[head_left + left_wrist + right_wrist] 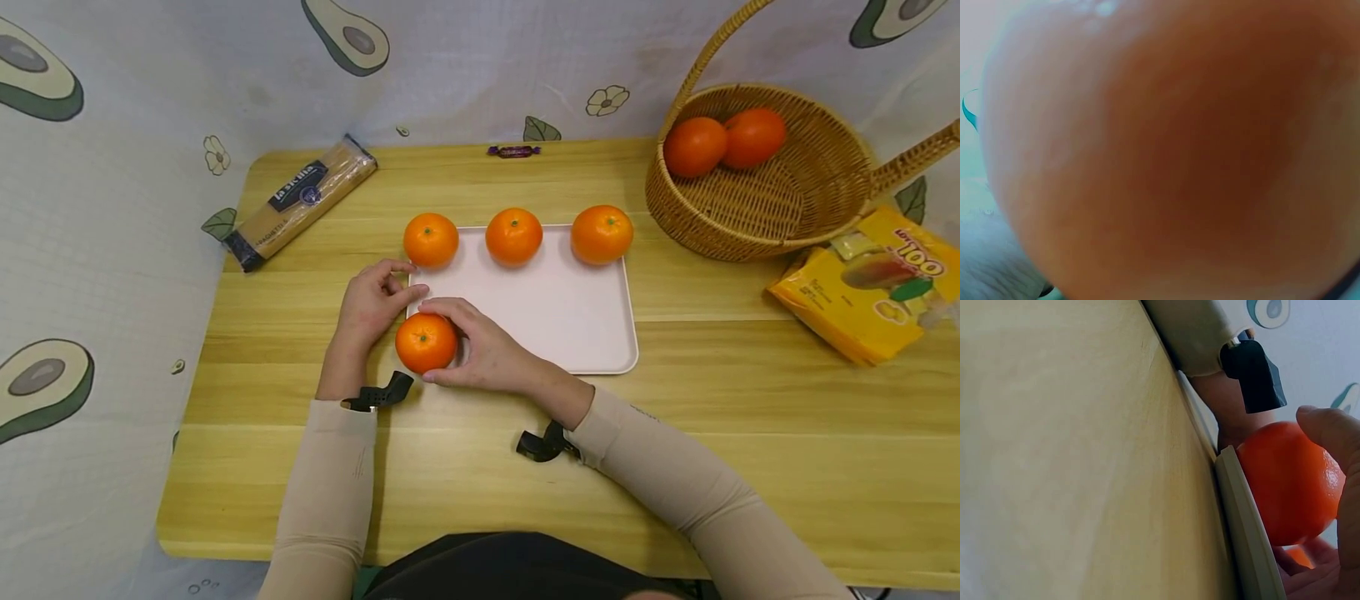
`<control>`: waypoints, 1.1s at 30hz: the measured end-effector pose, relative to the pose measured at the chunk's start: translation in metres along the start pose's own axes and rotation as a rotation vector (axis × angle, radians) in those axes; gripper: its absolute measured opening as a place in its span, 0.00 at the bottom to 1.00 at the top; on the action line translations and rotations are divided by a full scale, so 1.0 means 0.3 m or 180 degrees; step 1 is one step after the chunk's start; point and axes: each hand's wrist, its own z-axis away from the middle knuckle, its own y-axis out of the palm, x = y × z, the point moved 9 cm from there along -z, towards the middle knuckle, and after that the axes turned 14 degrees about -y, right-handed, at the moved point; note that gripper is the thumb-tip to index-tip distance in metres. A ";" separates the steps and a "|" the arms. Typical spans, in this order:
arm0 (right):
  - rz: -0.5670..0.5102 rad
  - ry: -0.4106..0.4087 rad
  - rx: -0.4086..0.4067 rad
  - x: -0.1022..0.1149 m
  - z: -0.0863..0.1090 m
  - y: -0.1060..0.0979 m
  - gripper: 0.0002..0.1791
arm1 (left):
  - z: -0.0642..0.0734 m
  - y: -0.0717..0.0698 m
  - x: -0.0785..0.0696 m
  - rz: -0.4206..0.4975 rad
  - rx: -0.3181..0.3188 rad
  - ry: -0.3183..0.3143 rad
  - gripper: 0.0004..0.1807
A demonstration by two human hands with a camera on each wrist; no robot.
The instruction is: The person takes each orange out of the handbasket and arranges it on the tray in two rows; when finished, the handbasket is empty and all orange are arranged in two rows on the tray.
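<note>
An orange point(425, 342) sits at the near left corner of a pale rectangular tray point(555, 308). My right hand point(487, 346) grips it from the right, thumb on the near side and fingers on the far side. In the right wrist view that orange point(1291, 487) rests at the tray's rim point(1241, 519). My left hand point(372, 304) is at the tray's left edge, thumb over the rim, fingers loosely bent beside the far left orange point(431, 240). Two more oranges, a middle one point(513, 237) and a right one point(602, 235), line the tray's far edge. Blurred orange skin point(1166, 156) fills the left wrist view.
A wicker basket point(720, 229) holding two red-orange round fruits point(696, 147) stands at the back right. Beside it lies a yellow snack bag point(862, 292). A spaghetti pack point(303, 202) lies back left, and a purple wrapped candy point(514, 152) near the table's back edge.
</note>
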 end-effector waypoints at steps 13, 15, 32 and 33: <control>0.0307 -0.0056 -0.0522 0.096 0.013 -0.206 0.43 | -0.002 0.006 0.010 0.0058 0.0018 -0.0058 0.20; 0.0538 -0.0080 -0.0666 0.115 0.026 -0.281 0.42 | -0.001 0.008 0.009 0.0070 0.0029 -0.0061 0.20; 0.2321 0.0800 -0.1531 0.023 0.263 -1.063 0.34 | 0.001 0.002 0.009 0.0103 0.0032 -0.0006 0.21; 0.2310 0.0943 -0.1621 0.002 0.282 -1.109 0.34 | 0.001 0.002 0.009 0.0127 0.0035 -0.0006 0.20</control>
